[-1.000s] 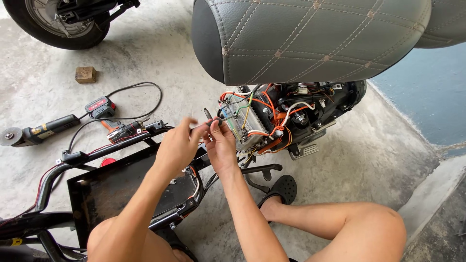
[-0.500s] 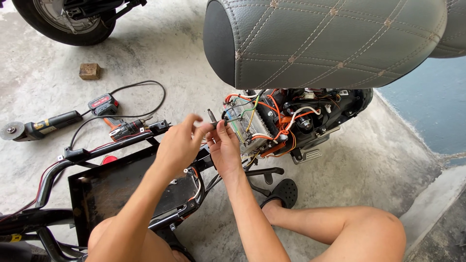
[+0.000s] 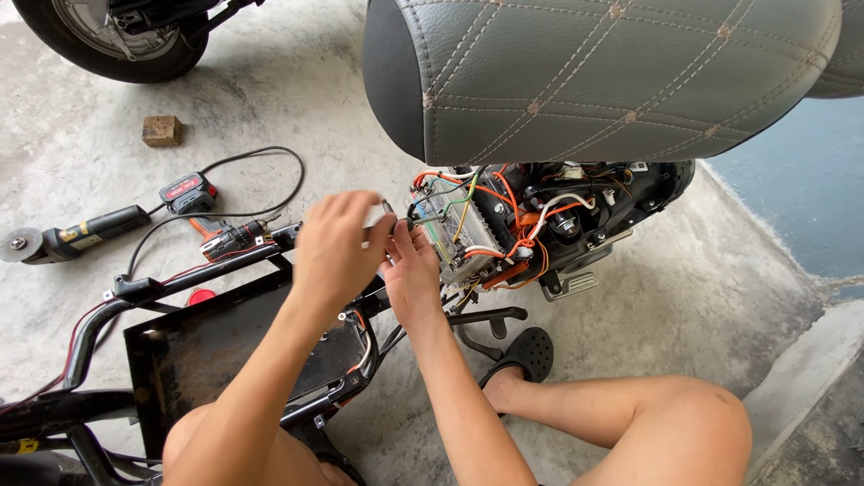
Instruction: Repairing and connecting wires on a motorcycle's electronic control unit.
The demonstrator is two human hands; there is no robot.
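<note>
A silver controller box (image 3: 450,229) with orange, green and white wires (image 3: 504,202) sits in the open body of a scooter, under a grey quilted seat (image 3: 612,72). Both my hands work at the box's left end. My left hand (image 3: 337,243) is curled, its fingertips pinching a small dark metal tool (image 3: 387,207) that sticks up between the hands. My right hand (image 3: 414,274) is just below it, with its fingers closed against the end of the box. What the fingertips grip there is partly hidden.
A black metal frame with a tray (image 3: 207,351) lies under my arms. On the concrete floor to the left are an angle grinder (image 3: 72,238), a red-and-black battery (image 3: 187,191), a black cable (image 3: 261,162) and a small wooden block (image 3: 162,130). A wheel (image 3: 108,36) stands at top left. My foot wears a black sandal (image 3: 526,351).
Both hands stay at the box's left end and have shifted slightly right along with the view. The small tool remains between the fingertips.
</note>
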